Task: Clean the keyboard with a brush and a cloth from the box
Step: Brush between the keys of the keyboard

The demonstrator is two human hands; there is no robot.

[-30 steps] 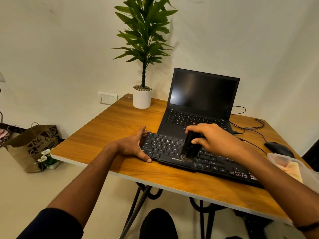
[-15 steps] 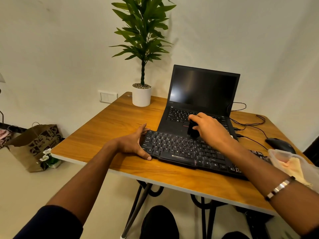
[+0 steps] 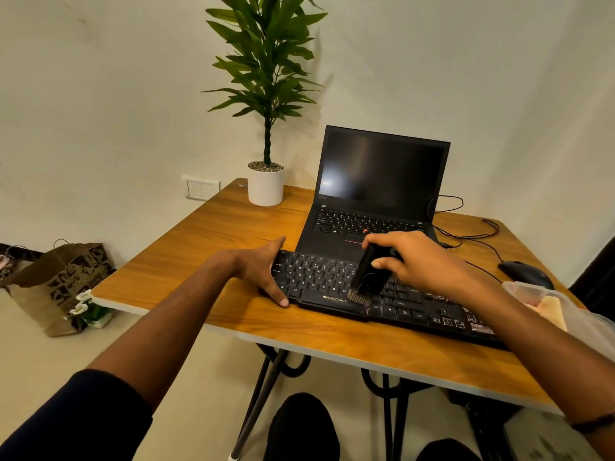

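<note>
The right hand [image 3: 429,264] covers the top of the black brush [image 3: 367,277], fingers curled around its handle, so the handle end is hidden. The brush slopes from far right, in the hand, down to near left, its bristles meeting the near edge of the black keyboard [image 3: 319,277] by the printed brand name. The keyboard runs left to right along the near part of the wooden table [image 3: 213,234]; its right end passes under the forearm. The left hand [image 3: 263,271] lies flat, fingers together, against the keyboard's left end. The clear box [image 3: 519,289] at the right edge is half cut off, pale cloth [image 3: 552,311] blurred inside
</note>
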